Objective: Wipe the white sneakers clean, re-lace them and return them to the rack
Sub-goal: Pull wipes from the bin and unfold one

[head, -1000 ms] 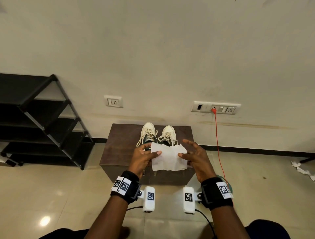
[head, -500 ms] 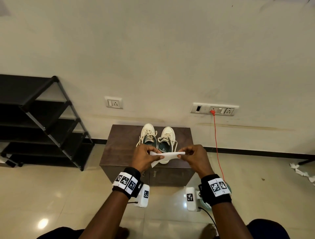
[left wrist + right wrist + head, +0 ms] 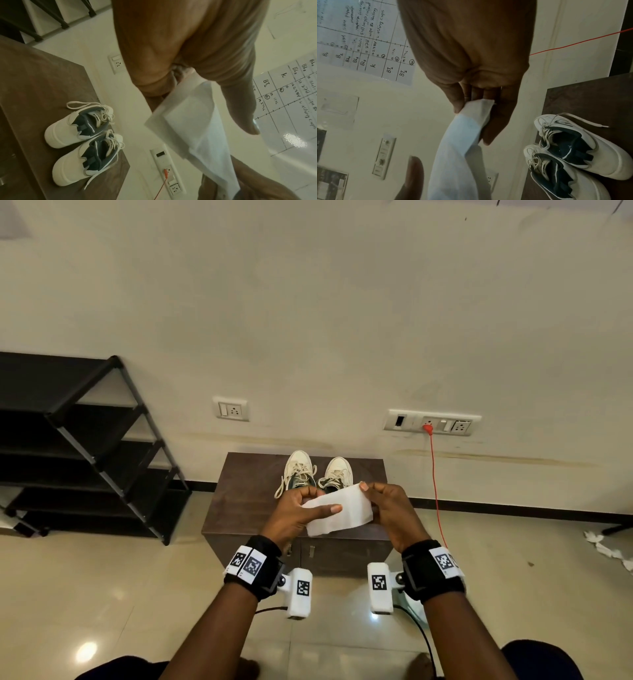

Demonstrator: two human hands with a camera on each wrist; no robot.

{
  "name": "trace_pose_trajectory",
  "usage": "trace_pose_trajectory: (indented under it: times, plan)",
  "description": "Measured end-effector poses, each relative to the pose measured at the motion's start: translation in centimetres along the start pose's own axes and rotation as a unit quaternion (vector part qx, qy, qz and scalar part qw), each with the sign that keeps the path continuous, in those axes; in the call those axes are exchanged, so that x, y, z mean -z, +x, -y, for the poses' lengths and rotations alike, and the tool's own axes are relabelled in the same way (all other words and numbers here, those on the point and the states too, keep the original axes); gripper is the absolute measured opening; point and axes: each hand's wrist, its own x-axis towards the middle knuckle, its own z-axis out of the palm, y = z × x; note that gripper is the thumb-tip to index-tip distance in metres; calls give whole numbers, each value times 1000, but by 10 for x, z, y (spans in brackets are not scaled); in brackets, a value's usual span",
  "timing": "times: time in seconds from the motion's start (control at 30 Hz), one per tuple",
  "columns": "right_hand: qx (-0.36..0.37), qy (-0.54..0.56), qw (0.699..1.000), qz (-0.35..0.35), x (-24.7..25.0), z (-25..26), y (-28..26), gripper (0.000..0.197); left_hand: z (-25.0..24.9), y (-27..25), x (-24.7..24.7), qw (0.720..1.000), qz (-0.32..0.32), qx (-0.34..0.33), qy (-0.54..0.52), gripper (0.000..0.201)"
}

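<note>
Item, far left of your grips: black rack, on the floor. Your left hand pinches the folded white wipe by its left end; your right hand pinches the right end. Just beyond both grips: white sneakers, paired on the brown desk, laces loose.

I'm looking into what reads as a sparsely furnished room in a home: glossy cream floor tiles, a plain cream wall with white switch-and-socket plates, a black multi-tier shoe rack, a low dark-brown wooden cabinet, and a handwritten chart.
</note>
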Motion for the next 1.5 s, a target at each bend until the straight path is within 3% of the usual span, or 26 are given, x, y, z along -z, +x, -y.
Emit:
trace_pose_trajectory:
  times: [0.17, 0.37, 0.43, 0.53, 0.63, 0.7, 0.83, 0.9, 1.0, 1.17, 1.23, 1.3, 1.37, 1.5]
  plan:
    - [10, -23, 1000, 1, -5, 2, 0, 32, -6, -2, -5, 999, 34, 38, -20, 32]
    - [9, -3, 999, 32, 0, 7, -2, 35, -3, 0, 4, 998, 53, 16, 23, 23]
    - [28, -16, 999, 39, 4, 5, -1, 45, -1, 2, 4, 998, 54, 18, 37, 21]
    - [98, -65, 993, -4, 6, 3, 1, 47, 3, 3, 0, 998, 46, 43, 32, 27]
    - [180, -154, 969, -63, 1, 0, -1, 38, 5, 3, -7, 997, 25, 78, 5, 35]
    - [233, -245, 937, -88, -7, -2, -8, 32, 6, 4, -14, 995, 5, 98, -6, 33]
    - [339, -307, 888, -60, -20, -19, -23, 23, 2, 4, -25, 988, -12, 132, -84, 39]
    - [361, -329, 872, -43, -22, -31, -28, 21, 0, 3, -28, 978, 7, 142, -155, 46]
    - [366, -356, 859, -26, -20, -41, -35, 26, 1, 0, -27, 975, 31, 129, -179, 37]
    - [328, -294, 894, -86, -11, -38, -38, 38, 7, -1, -26, 978, 23, 122, -168, 25]
    - [246, -228, 936, -111, -9, -37, -36, 45, 8, -1, -28, 977, 12, 124, -173, 23]
    - [139, -142, 976, -89, -11, -36, -36, 53, 11, -2, -30, 980, 14, 118, -162, 22]
    - [78, -99, 990, -62, -13, -41, -34, 45, 12, -5, -32, 986, 25, 108, -128, 26]
    - [66, -38, 994, -75, -13, -51, -32, 20, 18, -7, -33, 997, 7, 79, -19, 32]
